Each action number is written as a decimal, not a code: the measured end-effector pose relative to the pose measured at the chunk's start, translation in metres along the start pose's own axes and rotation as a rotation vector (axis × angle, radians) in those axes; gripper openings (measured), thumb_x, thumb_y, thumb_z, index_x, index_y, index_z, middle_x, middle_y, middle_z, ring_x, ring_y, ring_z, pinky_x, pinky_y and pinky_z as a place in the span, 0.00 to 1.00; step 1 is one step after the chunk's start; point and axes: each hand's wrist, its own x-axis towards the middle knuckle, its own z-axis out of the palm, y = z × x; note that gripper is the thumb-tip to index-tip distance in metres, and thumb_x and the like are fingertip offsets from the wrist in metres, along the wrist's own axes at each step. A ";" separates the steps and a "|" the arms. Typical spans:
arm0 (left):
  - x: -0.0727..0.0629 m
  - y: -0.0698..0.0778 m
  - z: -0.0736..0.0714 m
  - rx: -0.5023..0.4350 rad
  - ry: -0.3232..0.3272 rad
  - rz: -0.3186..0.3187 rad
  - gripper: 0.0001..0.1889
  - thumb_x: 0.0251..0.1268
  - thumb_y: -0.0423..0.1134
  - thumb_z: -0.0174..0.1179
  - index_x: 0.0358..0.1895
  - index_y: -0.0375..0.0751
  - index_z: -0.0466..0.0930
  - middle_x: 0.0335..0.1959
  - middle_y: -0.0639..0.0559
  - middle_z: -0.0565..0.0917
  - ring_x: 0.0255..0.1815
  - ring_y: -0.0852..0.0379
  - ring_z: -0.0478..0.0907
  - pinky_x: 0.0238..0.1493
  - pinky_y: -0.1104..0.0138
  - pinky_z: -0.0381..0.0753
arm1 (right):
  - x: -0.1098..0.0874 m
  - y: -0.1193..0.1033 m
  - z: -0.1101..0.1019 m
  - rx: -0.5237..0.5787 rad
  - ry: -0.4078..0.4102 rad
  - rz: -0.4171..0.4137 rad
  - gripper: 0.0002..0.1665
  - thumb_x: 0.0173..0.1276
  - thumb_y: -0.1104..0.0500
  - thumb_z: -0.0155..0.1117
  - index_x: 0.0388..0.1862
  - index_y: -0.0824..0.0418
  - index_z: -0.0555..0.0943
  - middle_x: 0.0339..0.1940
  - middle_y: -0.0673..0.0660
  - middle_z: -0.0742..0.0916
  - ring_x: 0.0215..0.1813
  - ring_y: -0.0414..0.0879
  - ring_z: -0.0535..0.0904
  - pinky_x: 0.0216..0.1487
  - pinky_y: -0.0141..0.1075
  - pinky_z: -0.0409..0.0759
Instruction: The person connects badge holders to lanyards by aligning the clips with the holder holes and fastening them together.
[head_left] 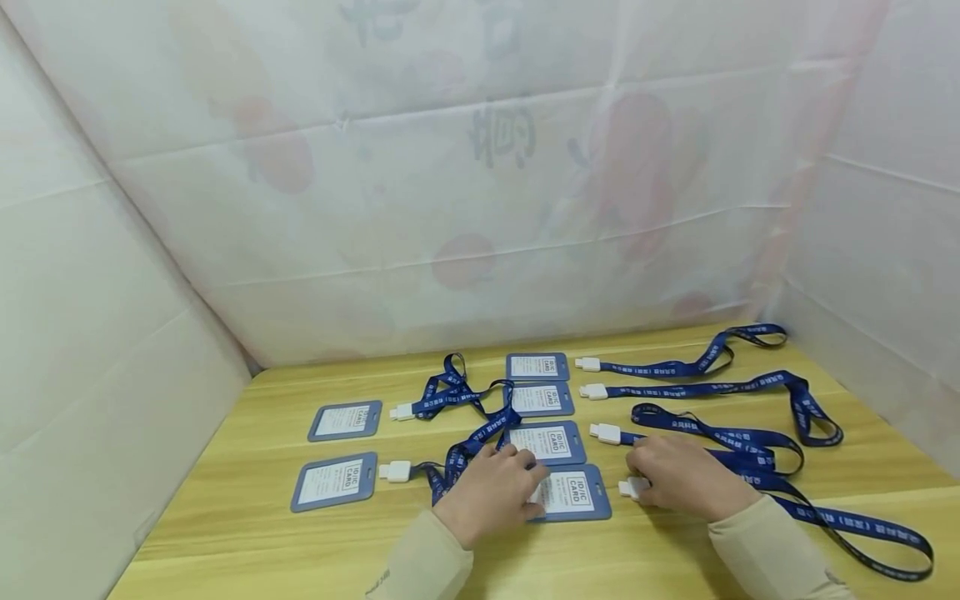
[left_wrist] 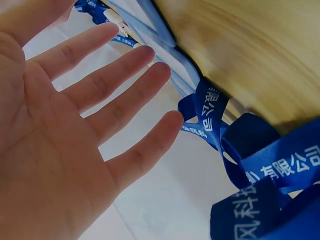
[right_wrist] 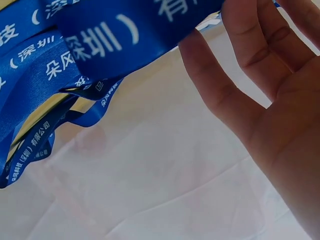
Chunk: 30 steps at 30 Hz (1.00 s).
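In the head view my left hand is over the left end of the nearest blue-framed ID card holder in the right-hand column. Its fingers look nearly straight in the left wrist view, beside a loop of blue lanyard. At the nearest lanyard's white clip, my right hand pinches with its fingertips. That clip lies just right of the card holder, apart from it. The blue strap runs past the right fingers, and the exact grip is partly hidden.
Three more card holders stack behind in the same column, with lanyards stretched to their right. Two card holders lie at the left, white clips beside them. White sheeting encloses the wooden table.
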 end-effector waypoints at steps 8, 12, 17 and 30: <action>0.000 0.002 0.002 -0.024 -0.034 -0.015 0.26 0.61 0.58 0.71 0.61 0.55 0.82 0.58 0.55 0.82 0.57 0.55 0.78 0.57 0.54 0.80 | 0.002 -0.003 0.001 -0.041 -0.002 0.000 0.10 0.53 0.58 0.83 0.29 0.57 0.87 0.25 0.45 0.80 0.27 0.40 0.67 0.31 0.38 0.74; 0.000 0.003 0.003 -0.012 -0.023 -0.008 0.25 0.59 0.57 0.72 0.59 0.55 0.83 0.56 0.55 0.83 0.55 0.56 0.79 0.55 0.55 0.81 | 0.003 -0.005 0.002 -0.063 0.003 -0.008 0.10 0.52 0.59 0.83 0.30 0.57 0.88 0.26 0.47 0.82 0.27 0.40 0.69 0.32 0.38 0.78; 0.000 0.005 0.002 -0.005 -0.016 0.003 0.25 0.58 0.55 0.74 0.58 0.55 0.84 0.54 0.56 0.84 0.52 0.57 0.79 0.52 0.58 0.82 | 0.003 -0.008 0.003 -0.062 -0.011 0.009 0.10 0.52 0.60 0.83 0.31 0.57 0.89 0.28 0.47 0.82 0.28 0.41 0.70 0.34 0.39 0.80; 0.000 0.007 0.001 0.018 -0.006 0.021 0.24 0.58 0.55 0.74 0.57 0.56 0.84 0.53 0.56 0.84 0.52 0.58 0.80 0.51 0.62 0.82 | 0.003 -0.010 0.004 -0.086 0.029 -0.034 0.12 0.50 0.59 0.84 0.31 0.57 0.89 0.28 0.48 0.83 0.27 0.40 0.72 0.32 0.38 0.81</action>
